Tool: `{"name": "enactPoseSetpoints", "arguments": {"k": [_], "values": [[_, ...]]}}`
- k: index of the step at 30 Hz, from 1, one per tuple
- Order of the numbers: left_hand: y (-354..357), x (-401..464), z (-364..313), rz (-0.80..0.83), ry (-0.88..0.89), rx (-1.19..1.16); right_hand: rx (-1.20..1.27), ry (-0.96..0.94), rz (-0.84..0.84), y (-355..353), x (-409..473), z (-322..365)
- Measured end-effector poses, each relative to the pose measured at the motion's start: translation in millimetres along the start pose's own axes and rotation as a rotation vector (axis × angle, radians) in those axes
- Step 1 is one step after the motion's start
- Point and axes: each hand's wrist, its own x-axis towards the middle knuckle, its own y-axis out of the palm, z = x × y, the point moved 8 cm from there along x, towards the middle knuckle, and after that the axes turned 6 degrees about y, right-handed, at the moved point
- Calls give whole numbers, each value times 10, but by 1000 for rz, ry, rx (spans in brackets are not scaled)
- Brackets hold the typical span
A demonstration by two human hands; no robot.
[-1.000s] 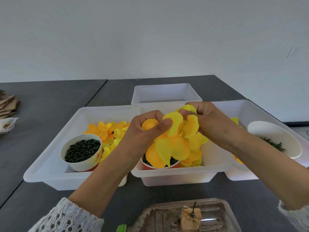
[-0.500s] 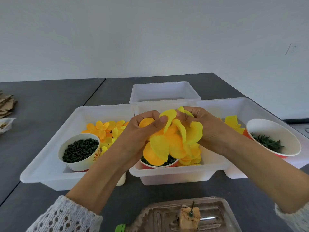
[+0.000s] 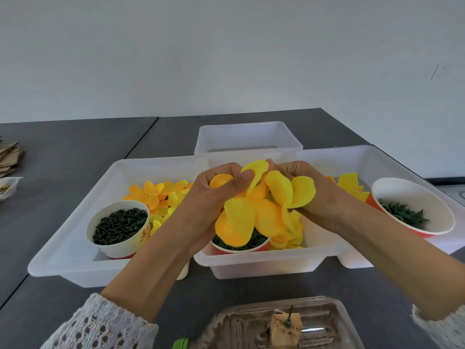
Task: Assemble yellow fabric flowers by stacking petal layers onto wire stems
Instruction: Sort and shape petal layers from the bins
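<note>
Clearly head view only: left hand (image 3: 214, 195) and right hand (image 3: 314, 195) both pinch petal cluster (image 3: 261, 205) with curled fingers, above middle tray (image 3: 264, 263). Petals look light, thin, floppy, easy to crease. Best hold near centre hole, not on edges. Wire stem hidden. Spare petals (image 3: 156, 195) left of middle tray.

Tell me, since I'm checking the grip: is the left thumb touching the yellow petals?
Touching. The head view shows the left hand with its thumb pressed across a petal of the yellow petals, no gap visible between them.
</note>
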Motion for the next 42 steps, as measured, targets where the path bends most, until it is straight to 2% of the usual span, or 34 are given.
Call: {"name": "enactPoseSetpoints", "arguments": {"k": [5,12,18,22,29,34,42], "values": [[-6,-32,27,23,-18,22,-120,-2,-17,24,-18,81],[-41,14,44,-59,-12,58,-93,19,-21,3,-16,44],[-26,18,43,-38,-20,33,-77,44,80,3,-20,-30],[-98,-1,52,-64,-5,61,-99,129,101,-42,-16,-103],[-52,24,90,36,-71,137,-236,191,135,-6,-8,-188],[-46,37,152,26,-120,74,-188,159,105,-20,-10,-179],[-92,67,146,-47,-49,68,-57,66,54,-41,-43,-115]]}}
